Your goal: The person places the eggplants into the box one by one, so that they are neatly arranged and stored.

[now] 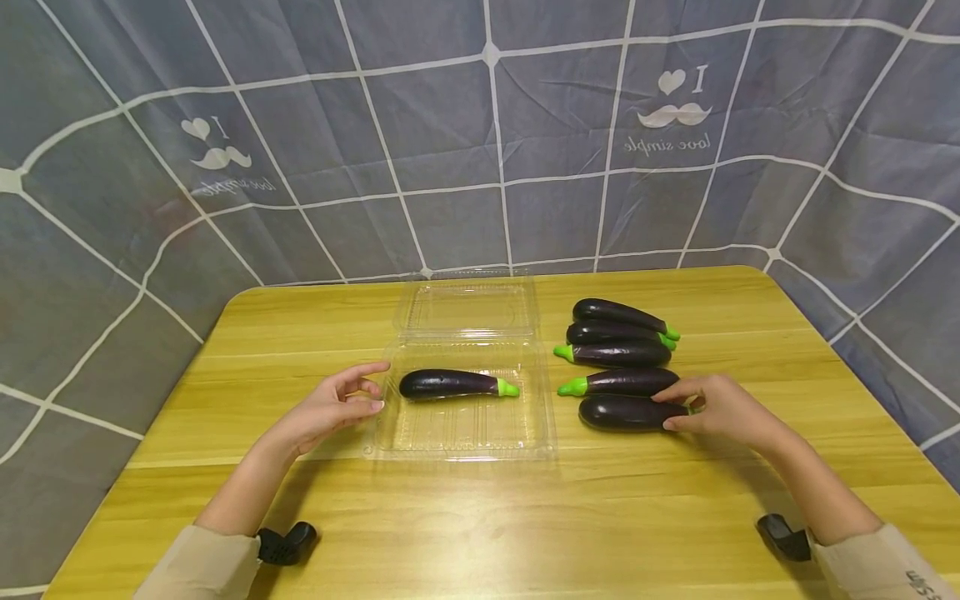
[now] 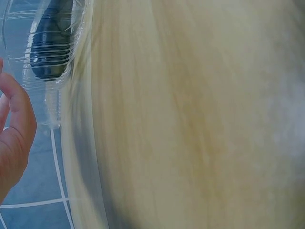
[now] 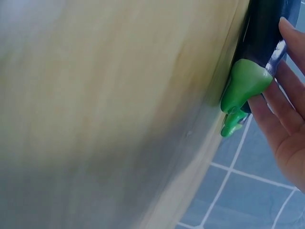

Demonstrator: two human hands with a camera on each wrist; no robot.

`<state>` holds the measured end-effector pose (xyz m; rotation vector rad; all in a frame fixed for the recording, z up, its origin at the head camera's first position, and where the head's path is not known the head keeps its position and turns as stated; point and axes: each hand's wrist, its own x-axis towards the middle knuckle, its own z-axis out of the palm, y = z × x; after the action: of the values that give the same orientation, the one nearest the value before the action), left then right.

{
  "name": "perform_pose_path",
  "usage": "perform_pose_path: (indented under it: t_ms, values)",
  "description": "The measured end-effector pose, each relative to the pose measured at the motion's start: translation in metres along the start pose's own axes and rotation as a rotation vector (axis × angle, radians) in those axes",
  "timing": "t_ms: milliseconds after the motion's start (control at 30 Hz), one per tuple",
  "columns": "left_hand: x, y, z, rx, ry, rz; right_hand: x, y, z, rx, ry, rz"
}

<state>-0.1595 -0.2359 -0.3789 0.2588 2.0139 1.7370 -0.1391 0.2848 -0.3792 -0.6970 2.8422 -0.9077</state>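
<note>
My right hand [image 1: 716, 412] holds the nearest eggplant [image 1: 622, 414] by its stem end, thumb on the near side and fingers on the far side. In the right wrist view, its green stem [image 3: 247, 81] pokes out beside the fingers. One eggplant [image 1: 450, 384] lies crosswise in the base of a clear plastic clamshell box [image 1: 465, 455], stem pointing right. The box's lid [image 1: 468, 308] is folded back away from me. My left hand [image 1: 330, 408] is at the box's left edge, fingers loosely bent and thumb apart from them.
Just beyond the held eggplant lies another eggplant [image 1: 630, 382], stem to the left. Farther back, several more, including the rearmost eggplant [image 1: 618, 312], lie close together. A grey curtain [image 1: 555, 217] with white lines hangs behind the wooden table [image 1: 495, 533].
</note>
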Motion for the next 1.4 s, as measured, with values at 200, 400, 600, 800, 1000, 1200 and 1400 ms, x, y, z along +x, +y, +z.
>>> perform_pose_path:
  t_ms: [200, 400, 600, 800, 1000, 1200, 1400]
  values:
    - [0.003, 0.001, 0.000, 0.002, 0.000, 0.000, -0.001, -0.001, -0.003, -0.014, -0.042, 0.009]
    - [0.005, 0.003, -0.001, 0.005, 0.005, 0.007, 0.001, -0.001, -0.003, -0.019, -0.028, -0.043]
    - [0.004, 0.003, -0.001, 0.006, 0.009, 0.004, 0.002, -0.003, -0.002, 0.022, -0.035, -0.083]
    - [0.002, 0.002, 0.000, 0.009, 0.008, 0.008, 0.005, -0.006, -0.002, 0.054, -0.008, -0.113]
    - [0.000, 0.000, 0.000, -0.007, 0.006, 0.006, 0.013, -0.017, -0.004, 0.071, 0.005, -0.153]
    - [-0.001, -0.001, 0.000, -0.006, 0.000, 0.011, 0.022, -0.032, -0.007, 0.131, -0.041, -0.152]
    - [0.000, -0.001, 0.000, -0.012, -0.002, 0.014, 0.033, -0.044, -0.007, 0.151, -0.060, -0.179]
